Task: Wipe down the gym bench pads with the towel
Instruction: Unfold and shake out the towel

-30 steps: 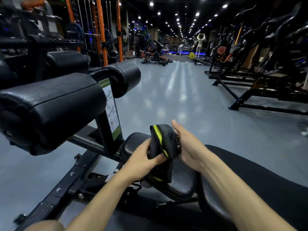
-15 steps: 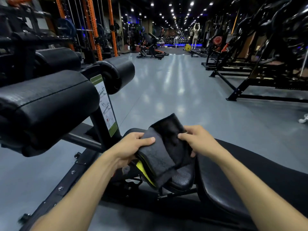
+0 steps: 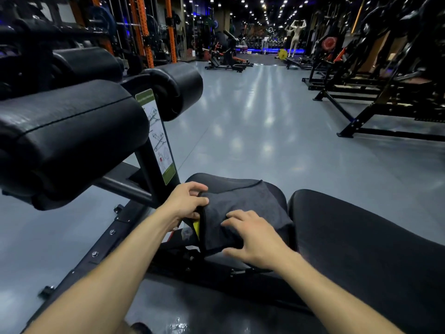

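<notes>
Grey gym floor (image 3: 252, 131) runs away under rows of ceiling lights, with dark machine frames along the right and orange racks at the far left. Only the head view is given, looking down along both forearms at a black bench.

Nearest the camera on the right lies the long back pad (image 3: 366, 242); just beyond its upper end, across a narrow gap, sits the smaller seat pad (image 3: 216, 182). Over this seat pad the dark grey towel (image 3: 243, 208) is draped, its near edge hanging over the pad's front-left side, where a strip of yellow trim shows. Big roller pads (image 3: 67, 141) stand to the left on the frame, beside an instruction placard (image 3: 156, 136).

The left hand (image 3: 185, 203) pinches the towel's left edge, thumb on top and fingers curled beneath the fold. The right hand (image 3: 255, 239) rests on the towel's near part with fingers spread and only lightly bent, pressing the cloth down instead of gripping it.

The towel lies directly ahead of both hands, touching both, and the seat pad's bare surface stretches away from them toward the far rim. The right hand, flat on top, looks best placed to push the cloth forward and across; the back pad, close to the right forearm, appears not yet covered.
</notes>
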